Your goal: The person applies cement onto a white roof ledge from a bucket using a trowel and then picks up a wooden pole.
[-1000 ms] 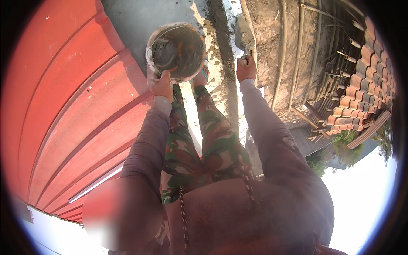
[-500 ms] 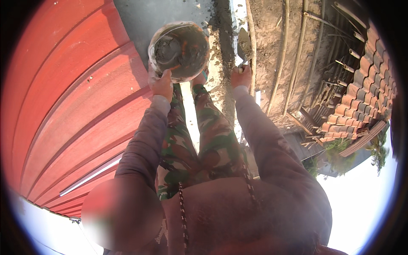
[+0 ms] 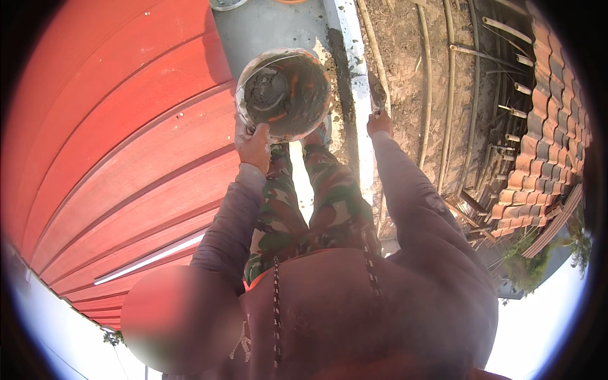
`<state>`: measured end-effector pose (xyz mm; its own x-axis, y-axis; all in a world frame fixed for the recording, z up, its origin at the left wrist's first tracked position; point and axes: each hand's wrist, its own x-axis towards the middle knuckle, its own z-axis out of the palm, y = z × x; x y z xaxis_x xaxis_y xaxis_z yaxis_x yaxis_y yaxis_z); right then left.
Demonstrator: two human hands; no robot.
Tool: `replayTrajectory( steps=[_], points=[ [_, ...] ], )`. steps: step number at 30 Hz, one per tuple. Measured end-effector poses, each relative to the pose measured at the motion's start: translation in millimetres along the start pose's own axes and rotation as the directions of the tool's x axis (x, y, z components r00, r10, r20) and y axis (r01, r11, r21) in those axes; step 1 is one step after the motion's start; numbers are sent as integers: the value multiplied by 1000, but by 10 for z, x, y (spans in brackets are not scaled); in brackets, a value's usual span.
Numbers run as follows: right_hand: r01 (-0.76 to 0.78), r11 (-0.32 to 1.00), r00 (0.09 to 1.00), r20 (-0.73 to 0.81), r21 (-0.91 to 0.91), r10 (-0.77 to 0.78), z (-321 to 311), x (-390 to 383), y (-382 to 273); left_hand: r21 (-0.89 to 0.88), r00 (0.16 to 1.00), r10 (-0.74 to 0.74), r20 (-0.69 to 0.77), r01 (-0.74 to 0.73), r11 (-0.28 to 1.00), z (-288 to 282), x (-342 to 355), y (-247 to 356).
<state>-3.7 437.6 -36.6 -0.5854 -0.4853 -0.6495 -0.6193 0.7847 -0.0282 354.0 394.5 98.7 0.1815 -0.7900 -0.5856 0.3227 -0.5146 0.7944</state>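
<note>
My left hand [image 3: 254,147] grips the near left rim of a bucket [image 3: 310,107], thumb inside and fingers round the outer wall. Grey wet mortar [image 3: 266,88] lies in the bucket and smears its inner wall. In my right hand [image 3: 380,123] is the handle of a pointed trowel [image 3: 377,92], its blade turned away from me over the outer side of the white wall edge. The blade looks dark, and how much mortar it carries I cannot tell.
A narrow ledge with a white edge [image 3: 358,95] and mortar splashes runs under my feet. Red corrugated roofing [image 3: 126,126] rises on the left. To the right, wooden poles [image 3: 425,95] and a tiled roof [image 3: 544,126] lie beyond the wall. Part of another container [image 3: 227,4] shows at the top.
The view has shifted, so the bucket appears lower and farther right. My right hand with the trowel has moved outward past the white edge, and its blade has turned to show less of its face.
</note>
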Motion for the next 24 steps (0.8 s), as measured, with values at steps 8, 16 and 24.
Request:
replayTrajectory(
  steps=[8,16,24],
  points=[
    [125,992,991,40,-18,-124,272,-54,32,-61,998,-25,-53,22,998,-479,-542,232],
    [-191,833,925,380,520,-24,424,305,113,-92,974,-121,-189,105,990,-777,-811,-216],
    [-74,964,965,262,256,4,-71,-366,1311,-150,998,-48,-44,41,988,-629,-1086,105]
  ],
)
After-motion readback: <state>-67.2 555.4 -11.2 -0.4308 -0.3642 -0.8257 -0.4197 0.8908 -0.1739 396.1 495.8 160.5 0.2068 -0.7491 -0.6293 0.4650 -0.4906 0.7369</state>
